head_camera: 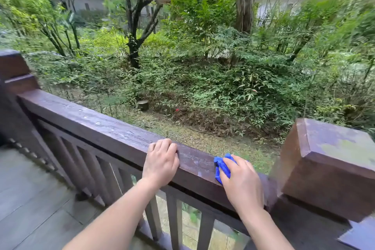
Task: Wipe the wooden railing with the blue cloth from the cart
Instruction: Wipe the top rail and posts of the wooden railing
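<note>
A dark brown wooden railing (97, 122) runs from the upper left down to the lower right, its top wet with drops. My right hand (242, 183) presses a crumpled blue cloth (222, 166) onto the top rail, close to the thick square post (332, 160) on the right. Only the cloth's left part shows; the rest is under my palm. My left hand (161, 161) rests on the rail to the left of the cloth, fingers curled over the far edge, holding nothing else.
Another post (14, 75) stands at the far left. Vertical balusters (105, 176) fill the space below the rail. Grey floor boards (30, 199) lie at the lower left. Beyond the railing is a garden with shrubs (213, 87) and trees (134, 26). The cart is not in view.
</note>
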